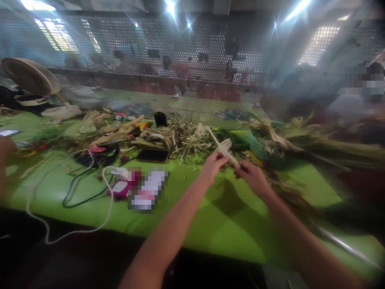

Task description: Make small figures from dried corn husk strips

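Observation:
My left hand (pixel 212 165) and my right hand (pixel 253 175) meet above a green table (pixel 231 224). Both pinch a pale palm-leaf strip (pixel 224 147) that is folded near its lower end and points up and left. The left fingers close on the fold from the left. From the right, the other hand's fingers grip the strip's lower tip. A heap of dried and green leaves (pixel 186 138) lies just behind the hands.
A dark phone (pixel 152 155) lies left of the hands. Black and white cables (pixel 90 188) and small pink gadgets (pixel 122 186) are further left. A woven fan (pixel 30 76) stands far left. Another person's hand (pixel 4 150) shows at the left edge. A perforated screen (pixel 192 52) backs the table.

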{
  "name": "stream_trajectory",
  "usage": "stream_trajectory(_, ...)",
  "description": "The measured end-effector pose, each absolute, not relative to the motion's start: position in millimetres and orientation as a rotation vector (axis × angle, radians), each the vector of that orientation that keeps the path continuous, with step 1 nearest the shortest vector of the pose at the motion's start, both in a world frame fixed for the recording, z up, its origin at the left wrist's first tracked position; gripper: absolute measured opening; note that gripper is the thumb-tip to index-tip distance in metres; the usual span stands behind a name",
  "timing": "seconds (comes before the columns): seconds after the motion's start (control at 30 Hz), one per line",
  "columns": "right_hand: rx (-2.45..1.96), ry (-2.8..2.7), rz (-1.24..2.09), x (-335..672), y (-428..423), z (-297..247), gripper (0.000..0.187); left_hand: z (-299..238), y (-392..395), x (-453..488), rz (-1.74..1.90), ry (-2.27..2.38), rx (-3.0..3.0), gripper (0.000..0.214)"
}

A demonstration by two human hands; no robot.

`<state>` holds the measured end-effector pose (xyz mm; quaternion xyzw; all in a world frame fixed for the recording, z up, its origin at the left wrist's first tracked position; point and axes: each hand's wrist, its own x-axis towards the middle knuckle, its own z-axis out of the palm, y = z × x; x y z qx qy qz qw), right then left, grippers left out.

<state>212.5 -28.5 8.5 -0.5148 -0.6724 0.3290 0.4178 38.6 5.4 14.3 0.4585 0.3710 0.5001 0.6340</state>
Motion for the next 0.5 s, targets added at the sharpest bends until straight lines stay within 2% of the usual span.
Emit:
stream_trajectory(0.13,-1.448,-1.885,0.501,219,-31,13,0.023,25,2,30,1.583,1.213,1.265,0.031)
stream_trajectory(0.2,-1.499,-1.975,0.355,222,-33,20,0.021,33,-1,25,1.686,1.206,1.577,0.034)
stream_trajectory(0.3,-1.498,-2.034,0.269,223,-36,33,0.024,38,-5,24,1.392,0.942,1.981,0.019)
stream_trajectory(0.37,-1.492,-2.012,0.277,224,-39,38,0.022,36,-5,26,1.181,0.802,1.993,0.012)
stream_trajectory(0.43,-1.5,-1.93,0.33,231,-44,40,0.022,31,-3,28,1.114,0.748,1.85,0.014)
stream_trajectory(0.5,-1.518,-1.825,0.403,247,-55,38,0.05,26,0,30,1.107,0.73,1.667,0.018)
